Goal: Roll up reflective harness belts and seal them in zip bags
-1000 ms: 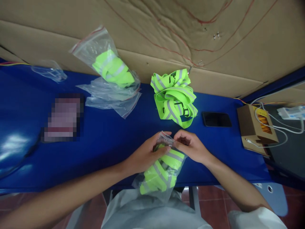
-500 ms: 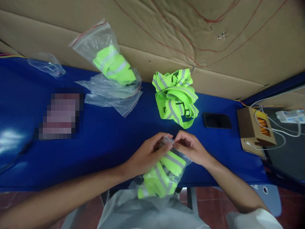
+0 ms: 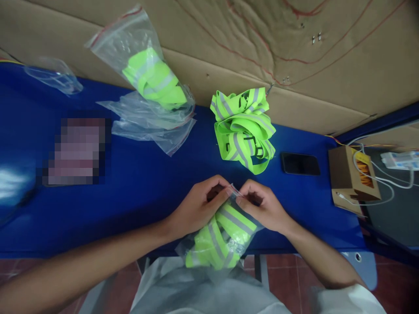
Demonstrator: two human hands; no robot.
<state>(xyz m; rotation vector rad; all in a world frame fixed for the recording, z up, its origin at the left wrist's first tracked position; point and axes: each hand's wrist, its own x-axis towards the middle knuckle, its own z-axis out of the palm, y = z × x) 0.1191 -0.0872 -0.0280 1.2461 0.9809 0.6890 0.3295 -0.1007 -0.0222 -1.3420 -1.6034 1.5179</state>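
Note:
A clear zip-lock bag (image 3: 236, 192) with a neon-yellow reflective strap (image 3: 225, 235) folded inside hangs at the table's front edge, above my lap. My left hand (image 3: 206, 200) pinches the zip edge between thumb and fingers. On the same edge, a little to the right, my right hand (image 3: 262, 203) also has thumb and fingers closed. Beyond both hands lies a loose pile of neon-yellow reflective straps (image 3: 244, 131) with black buckles. Farther left, a filled zip-lock bag (image 3: 131, 35) rests on several flat clear bags (image 3: 140, 124).
Right of the pile lies a black phone (image 3: 300, 164). An open cardboard box (image 3: 343, 170) with white cables stands at the right. A blurred-out rectangular item (image 3: 77, 150) and a clear plastic piece (image 3: 55, 76) are at left. Cardboard (image 3: 229, 56) walls the back of the blue table (image 3: 137, 187).
Both hands stay on the bag's zip edge, and the gap between their fingertips has widened slightly. The view has shifted a little.

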